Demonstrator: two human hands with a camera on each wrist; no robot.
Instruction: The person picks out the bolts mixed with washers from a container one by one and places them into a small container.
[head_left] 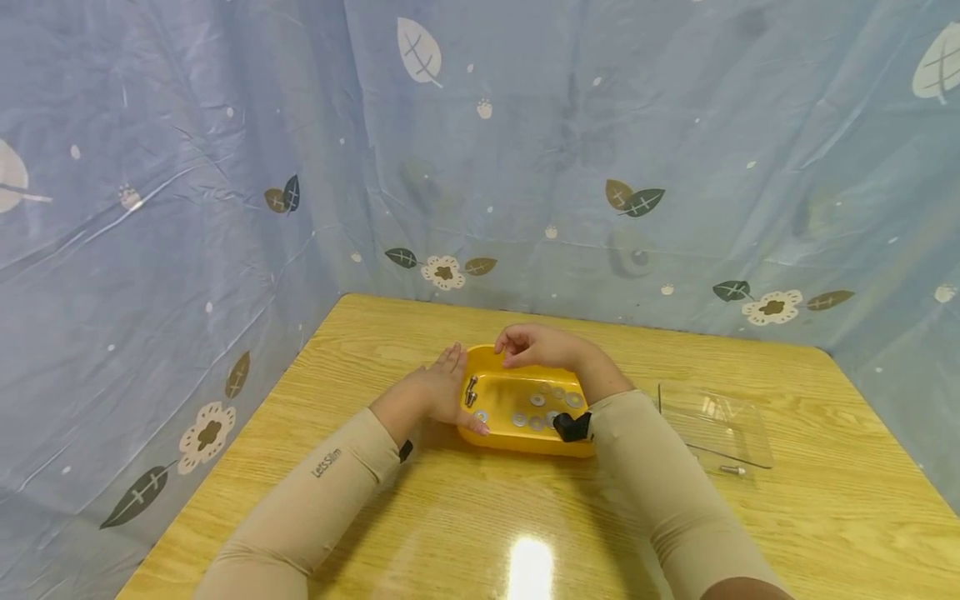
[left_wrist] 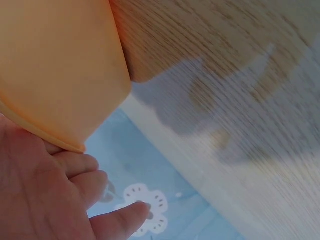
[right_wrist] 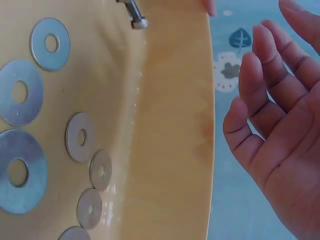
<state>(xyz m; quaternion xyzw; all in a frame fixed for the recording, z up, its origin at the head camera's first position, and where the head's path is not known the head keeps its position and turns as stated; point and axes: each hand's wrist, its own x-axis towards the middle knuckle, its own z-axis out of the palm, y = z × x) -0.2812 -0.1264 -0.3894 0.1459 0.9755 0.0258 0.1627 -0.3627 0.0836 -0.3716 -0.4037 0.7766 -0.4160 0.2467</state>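
Observation:
A yellow tray (head_left: 517, 446) on the wooden table holds several flat washers (head_left: 537, 400) and, at its left end, small metal bolts (head_left: 471, 398). My left hand (head_left: 444, 396) lies along the tray's left end, its thumb over the near rim. In the left wrist view that hand (left_wrist: 45, 190) touches the tray's rim (left_wrist: 45, 136) with fingers extended. Above the far rim is my right hand (head_left: 543, 346), fingers loosely bent; the right wrist view shows this hand (right_wrist: 290, 125) beside the tray wall (right_wrist: 175, 125), holding nothing. A bolt (right_wrist: 136, 17) and washers (right_wrist: 80, 137) appear inside the tray.
Right of the tray lies a clear plastic box or sheet (head_left: 720, 429), partly behind my right sleeve, with a bolt (head_left: 732, 471) by its near edge. A blue patterned curtain (head_left: 525, 167) hangs behind and to the left of the table (head_left: 450, 525).

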